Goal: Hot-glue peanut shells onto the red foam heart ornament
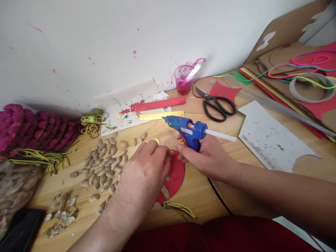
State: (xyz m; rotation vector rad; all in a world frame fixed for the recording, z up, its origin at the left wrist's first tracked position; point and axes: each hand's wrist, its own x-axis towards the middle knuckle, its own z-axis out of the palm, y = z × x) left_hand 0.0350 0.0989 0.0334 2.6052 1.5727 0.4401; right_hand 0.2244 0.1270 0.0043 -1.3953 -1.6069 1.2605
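My right hand (202, 154) is wrapped round the handle of a blue glue gun (185, 129), with a white glue stick (222, 135) poking out of its back. The gun's nozzle points left, above a yellow paper strip. My left hand (147, 164) is closed over a round red paper disc (178, 175), pinching what looks like a peanut shell (171, 153) at its upper edge. Another shell piece (165, 192) lies on the disc's lower part. Green and yellow threads (181, 208) stick out below the disc. My left hand hides the disc's left part.
Many peanuts (105, 164) lie left of my left hand, with broken shells (63, 213) nearer. Black scissors (216, 105), a cup of pink paint (183, 80) and paper strips (162, 104) lie behind. Purple-painted shapes (39, 129) stand left; white card (273, 136) and tape (312, 87) lie right.
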